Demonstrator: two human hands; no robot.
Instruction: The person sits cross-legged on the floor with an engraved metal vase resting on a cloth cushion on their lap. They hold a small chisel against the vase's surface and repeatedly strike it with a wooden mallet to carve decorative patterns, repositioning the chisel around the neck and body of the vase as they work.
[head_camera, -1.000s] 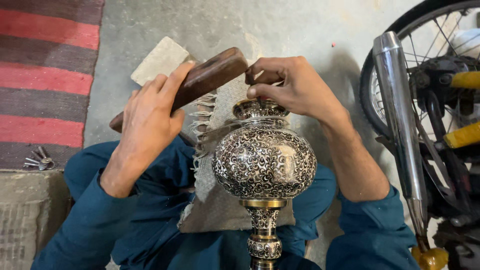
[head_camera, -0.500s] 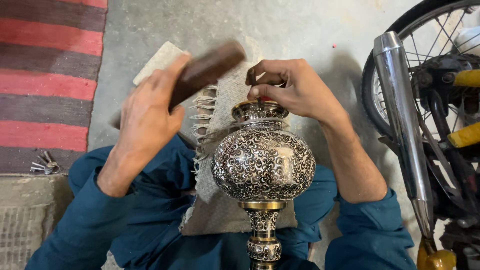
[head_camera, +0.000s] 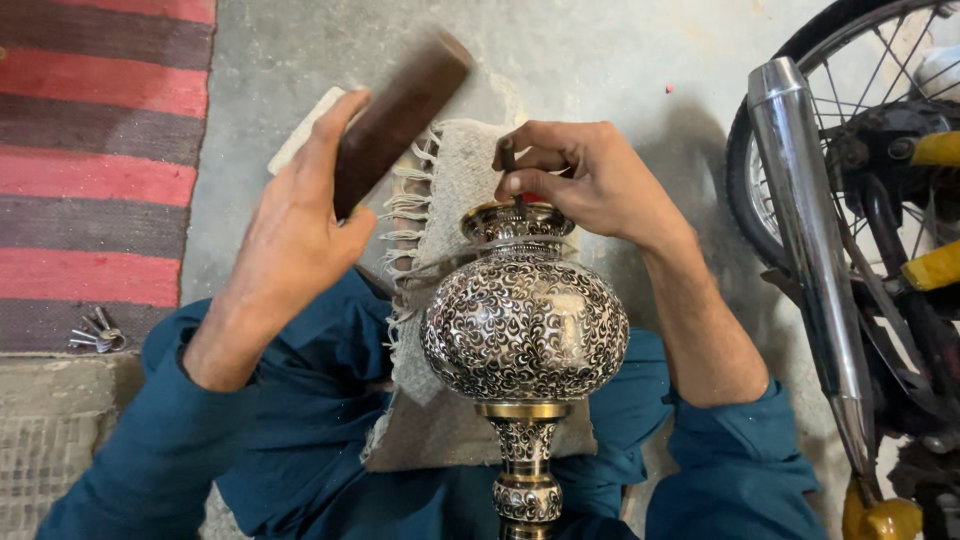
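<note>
A person seated on the floor is gripping a dark wooden mallet (head_camera: 400, 115) in the left hand (head_camera: 295, 225), raised up and to the left of the work. The right hand (head_camera: 590, 180) is pinching a slim chisel (head_camera: 510, 165) upright against the brass rim of an engraved metal vase (head_camera: 525, 325), which is lying just below that hand over a fringed cloth (head_camera: 450, 190) on the lap. A glancing blow could skid the chisel across the pattern or onto the fingers holding it.
</note>
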